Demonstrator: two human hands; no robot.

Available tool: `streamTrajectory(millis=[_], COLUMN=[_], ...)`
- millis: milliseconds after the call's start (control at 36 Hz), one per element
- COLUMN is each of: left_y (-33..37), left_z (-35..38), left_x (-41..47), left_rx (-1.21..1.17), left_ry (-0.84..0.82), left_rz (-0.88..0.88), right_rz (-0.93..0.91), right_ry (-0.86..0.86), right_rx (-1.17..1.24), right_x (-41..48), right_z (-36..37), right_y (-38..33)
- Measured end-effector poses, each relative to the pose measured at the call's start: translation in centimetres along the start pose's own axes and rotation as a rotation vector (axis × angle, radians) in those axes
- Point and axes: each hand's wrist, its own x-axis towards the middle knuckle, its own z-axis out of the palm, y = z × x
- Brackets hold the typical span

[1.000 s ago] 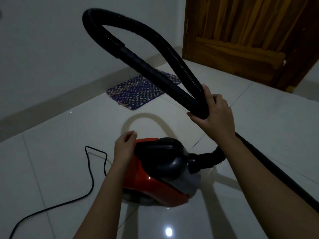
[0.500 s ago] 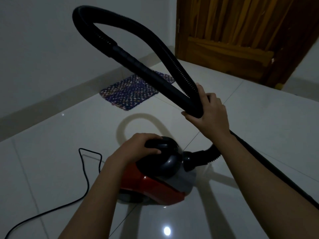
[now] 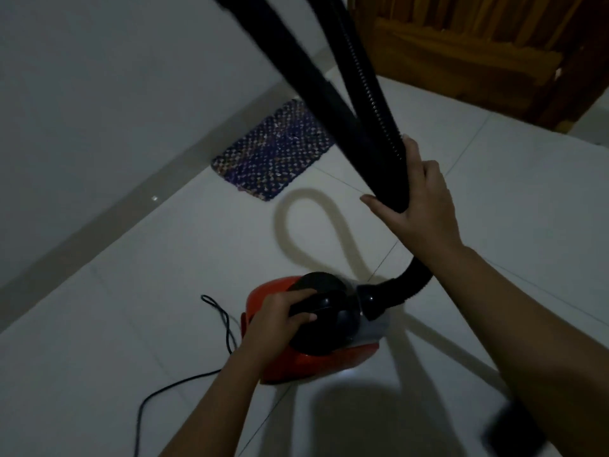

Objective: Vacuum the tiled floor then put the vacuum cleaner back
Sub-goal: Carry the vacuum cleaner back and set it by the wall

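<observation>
Left hand point(image 3: 283, 319): we see it curled down on the black handle point(image 3: 324, 316) atop the vacuum point(image 3: 313, 328), fingers closed over its edge.
Right hand point(image 3: 420, 204): wrapped tight around the hose point(image 3: 372, 94), holding two runs of it together, thumb and fingers closed on them.
Count: two hands, one vacuum, one hose doubled into a loop that leaves the top of the view, one cord point(image 3: 184, 380), one mat point(image 3: 275, 150), one door point(image 3: 478, 51).
Vacuum position: on the floor point(image 3: 131, 291) under our left hand, below and left of our right hand; the hose end plugs into its front.
Cord: trails on the tiles left of the vacuum.
</observation>
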Motion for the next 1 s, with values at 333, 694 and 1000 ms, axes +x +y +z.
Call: streamTrajectory(millis=[333, 694, 1000], left_y=[20.3, 32.3, 31.9], left_z=[-26.4, -45.0, -49.6], left_x=[-9.8, -2.2, 10.5], left_rx=[-0.066, -0.068, -0.109], left_ry=[0.193, 0.348, 0.523], left_rz=[-0.185, -0.177, -0.257], right_rz=[0.083, -0.126, -0.189], right_ry=[-0.036, -0.030, -0.037], right_rx=[0.398, 0.424, 0.461], right_x=[18.7, 39.9, 54.2], right_z=[-18.9, -24.1, -18.9], right_y=[-22.9, -31.9, -31.8])
